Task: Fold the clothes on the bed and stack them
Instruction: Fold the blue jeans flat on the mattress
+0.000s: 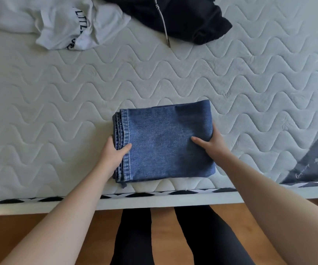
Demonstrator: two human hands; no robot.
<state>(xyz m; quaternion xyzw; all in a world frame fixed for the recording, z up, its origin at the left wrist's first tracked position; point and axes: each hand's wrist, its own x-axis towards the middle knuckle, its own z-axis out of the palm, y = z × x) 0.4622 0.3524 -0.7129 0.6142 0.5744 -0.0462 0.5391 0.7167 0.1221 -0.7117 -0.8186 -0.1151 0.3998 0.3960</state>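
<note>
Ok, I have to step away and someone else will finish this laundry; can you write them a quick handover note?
Left hand and right hand grip opposite ends of the folded jeans, near the mattress front edge.
Done: jeans folded.
Left: white T-shirt and black hoodie lie crumpled at the far side; fold both and stack them with the jeans.

jeans [164,142]: blue denim, matt, coarse twill weave, stitched hem in paler thread, faded in the middle
mattress [154,73]: pale quilted cloth, matt, soft, wavy stitched channels
mattress edge [154,195]: woven tape in black-and-white diamond pattern
white shirt [64,25]: thin matt cotton-like cloth, crumpled, dark printed letters
black garment [183,18]: matt dark cloth, with a pale cord
floor [39,232]: brown wood, smooth, slight sheen
</note>
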